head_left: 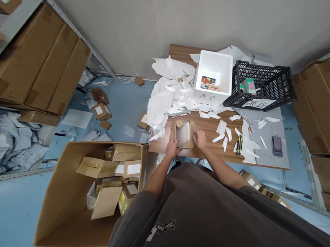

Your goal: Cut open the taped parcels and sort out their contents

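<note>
My left hand (172,145) and my right hand (199,139) grip opposite sides of a small opened cardboard box (184,134), which lies on a wooden table (209,124). Its inside shows a pale lining. Torn white packing paper (168,99) is heaped just beyond my hands. To the right of my right hand lies a yellow-and-black utility knife (239,145) among paper scraps. At the table's far end, a white foam box (213,75) holds a colourful packet, and a black plastic crate (270,85) holds a green item.
A large open carton (63,197) filled with small parcels stands on the blue floor to my left. Stacked cartons rest on metal shelves (37,62) at both sides. A grey sheet (271,128) covers the table's right part. Grey wrappers lie in a heap at far left.
</note>
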`<state>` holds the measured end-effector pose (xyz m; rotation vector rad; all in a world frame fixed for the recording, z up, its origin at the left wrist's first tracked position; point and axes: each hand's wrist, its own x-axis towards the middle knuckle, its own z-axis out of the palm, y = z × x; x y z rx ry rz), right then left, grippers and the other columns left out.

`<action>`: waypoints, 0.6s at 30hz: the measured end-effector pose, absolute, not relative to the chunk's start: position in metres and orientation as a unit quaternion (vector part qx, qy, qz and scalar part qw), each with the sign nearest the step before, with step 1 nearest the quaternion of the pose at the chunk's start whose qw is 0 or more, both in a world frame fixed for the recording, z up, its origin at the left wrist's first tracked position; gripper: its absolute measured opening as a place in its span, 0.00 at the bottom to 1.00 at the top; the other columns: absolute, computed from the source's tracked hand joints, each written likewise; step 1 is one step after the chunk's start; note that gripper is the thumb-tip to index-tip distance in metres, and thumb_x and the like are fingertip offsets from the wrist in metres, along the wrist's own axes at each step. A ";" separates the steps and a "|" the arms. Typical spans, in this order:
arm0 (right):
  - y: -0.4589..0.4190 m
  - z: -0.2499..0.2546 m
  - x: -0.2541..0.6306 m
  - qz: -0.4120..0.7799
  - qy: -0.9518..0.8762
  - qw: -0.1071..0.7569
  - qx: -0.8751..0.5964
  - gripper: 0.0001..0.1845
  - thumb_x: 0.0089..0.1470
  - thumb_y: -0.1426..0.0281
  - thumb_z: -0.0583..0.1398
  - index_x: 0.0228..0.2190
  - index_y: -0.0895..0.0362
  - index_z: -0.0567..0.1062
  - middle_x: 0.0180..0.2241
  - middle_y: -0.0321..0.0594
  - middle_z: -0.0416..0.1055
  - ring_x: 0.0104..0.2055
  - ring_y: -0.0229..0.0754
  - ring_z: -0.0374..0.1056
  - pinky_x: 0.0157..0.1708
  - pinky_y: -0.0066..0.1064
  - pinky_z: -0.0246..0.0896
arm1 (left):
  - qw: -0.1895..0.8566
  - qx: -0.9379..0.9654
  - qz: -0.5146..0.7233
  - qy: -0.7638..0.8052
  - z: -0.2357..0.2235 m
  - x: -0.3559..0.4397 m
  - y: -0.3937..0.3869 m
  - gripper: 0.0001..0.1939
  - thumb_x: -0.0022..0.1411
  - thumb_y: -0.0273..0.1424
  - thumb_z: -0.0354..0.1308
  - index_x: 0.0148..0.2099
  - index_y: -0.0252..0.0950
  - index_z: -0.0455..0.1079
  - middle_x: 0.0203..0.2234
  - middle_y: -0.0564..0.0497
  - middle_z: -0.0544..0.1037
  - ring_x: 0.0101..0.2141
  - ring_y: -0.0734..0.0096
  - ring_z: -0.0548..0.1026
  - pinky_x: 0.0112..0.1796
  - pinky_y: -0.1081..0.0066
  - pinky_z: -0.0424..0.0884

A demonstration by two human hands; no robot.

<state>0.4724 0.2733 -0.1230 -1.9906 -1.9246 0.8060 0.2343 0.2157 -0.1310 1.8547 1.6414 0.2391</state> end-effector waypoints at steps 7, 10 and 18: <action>0.322 -0.110 0.426 0.281 -0.841 0.027 -0.461 0.31 0.60 0.82 0.56 0.61 0.56 0.78 0.65 0.50 0.72 0.72 0.52 0.56 0.71 0.46 0.53 | 0.315 0.713 0.101 0.618 -0.136 0.230 0.214 0.24 0.57 0.27 0.76 0.55 0.37 0.77 0.80 0.35 0.45 0.79 0.41 0.45 0.69 0.44 0.64; 0.341 -0.107 0.410 0.263 -0.838 0.009 -0.477 0.46 0.56 0.84 0.56 0.74 0.54 0.64 0.77 0.47 0.55 0.80 0.52 0.43 0.75 0.50 0.46 | 0.313 0.702 0.151 0.622 -0.148 0.233 0.201 0.06 0.62 0.23 0.68 0.41 0.36 0.78 0.81 0.40 0.47 0.79 0.45 0.48 0.70 0.44 0.64; 0.380 -0.086 0.378 0.258 -0.812 -0.100 -0.515 0.50 0.56 0.81 0.58 0.78 0.53 0.56 0.80 0.47 0.44 0.82 0.58 0.38 0.74 0.56 0.47 | 0.261 0.672 0.216 0.659 -0.170 0.227 0.189 0.09 0.63 0.18 0.61 0.37 0.38 0.75 0.79 0.43 0.54 0.78 0.51 0.53 0.70 0.47 0.66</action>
